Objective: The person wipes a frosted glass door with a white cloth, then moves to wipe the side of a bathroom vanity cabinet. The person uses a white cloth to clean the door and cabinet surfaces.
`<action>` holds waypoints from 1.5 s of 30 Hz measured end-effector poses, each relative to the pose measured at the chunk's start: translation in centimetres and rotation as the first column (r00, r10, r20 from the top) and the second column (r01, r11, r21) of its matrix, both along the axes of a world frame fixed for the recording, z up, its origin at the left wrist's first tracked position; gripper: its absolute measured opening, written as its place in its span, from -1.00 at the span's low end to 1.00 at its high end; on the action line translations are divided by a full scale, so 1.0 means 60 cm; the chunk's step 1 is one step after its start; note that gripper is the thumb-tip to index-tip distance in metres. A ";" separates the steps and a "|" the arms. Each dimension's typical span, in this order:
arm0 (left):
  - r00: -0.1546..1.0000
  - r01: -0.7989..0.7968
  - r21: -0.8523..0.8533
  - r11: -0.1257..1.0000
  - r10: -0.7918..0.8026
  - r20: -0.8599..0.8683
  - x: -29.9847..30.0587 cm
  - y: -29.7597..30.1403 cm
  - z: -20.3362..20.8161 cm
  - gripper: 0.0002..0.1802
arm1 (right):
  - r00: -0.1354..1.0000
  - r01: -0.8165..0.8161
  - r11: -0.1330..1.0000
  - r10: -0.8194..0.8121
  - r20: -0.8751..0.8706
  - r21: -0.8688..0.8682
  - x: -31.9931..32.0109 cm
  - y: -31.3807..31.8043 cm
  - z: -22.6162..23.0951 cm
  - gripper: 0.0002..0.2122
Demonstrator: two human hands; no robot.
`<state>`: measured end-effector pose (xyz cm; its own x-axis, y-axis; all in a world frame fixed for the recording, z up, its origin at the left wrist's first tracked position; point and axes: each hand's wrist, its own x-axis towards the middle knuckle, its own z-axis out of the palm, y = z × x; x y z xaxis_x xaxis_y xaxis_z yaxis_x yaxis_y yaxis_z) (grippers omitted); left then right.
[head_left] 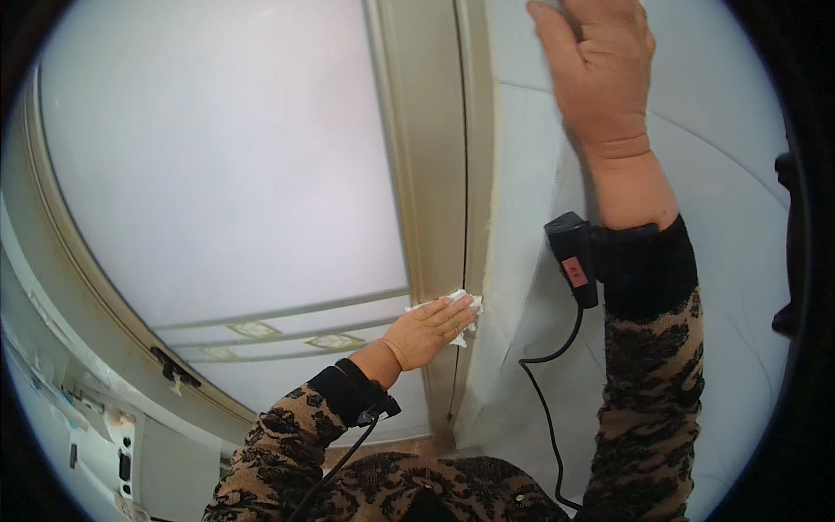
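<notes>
Right under the left hand [426,333], pressed to the door frame [430,174], there's a crumpled white cloth [477,304]. Fingers lie flat over it, side by side, not clenched. Uneven pressure could probably bunch it or snag it in the dark seam [465,200] by the fingertips. An edge pokes past them rightward; long axis, no telling, mostly covered. Right hand [609,78]'s higher, thumb spread, nothing visibly held.

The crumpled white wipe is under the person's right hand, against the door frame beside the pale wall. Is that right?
Not quite: the head view shows the white wipe under the person's left hand. The rest holds: it is against the door frame beside the pale wall.
</notes>
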<state>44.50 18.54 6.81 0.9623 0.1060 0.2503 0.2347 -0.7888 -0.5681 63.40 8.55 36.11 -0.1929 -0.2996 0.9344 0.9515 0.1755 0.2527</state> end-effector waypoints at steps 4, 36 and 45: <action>0.999 0.037 0.028 0.999 -0.036 -0.018 -0.035 0.031 0.022 -0.35 | 0.972 0.198 0.979 -0.189 -0.137 0.056 0.024 0.017 0.003 -0.83; 0.688 -0.347 0.240 0.906 0.072 0.723 -0.143 0.132 0.093 -0.60 | 0.357 0.038 -0.230 0.912 -0.202 -0.972 -0.141 -0.115 -0.222 -0.91; 0.630 -0.201 0.272 0.941 -0.089 0.771 -0.082 0.109 0.093 -0.49 | 0.492 0.173 -0.467 0.804 -0.335 -0.867 -0.121 -0.092 -0.290 -0.91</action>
<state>39.55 25.11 12.38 0.3977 -0.0671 0.9150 0.7322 -0.5778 -0.3606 56.14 3.06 18.70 -0.9442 0.3288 -0.0204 0.2824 0.7760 -0.5640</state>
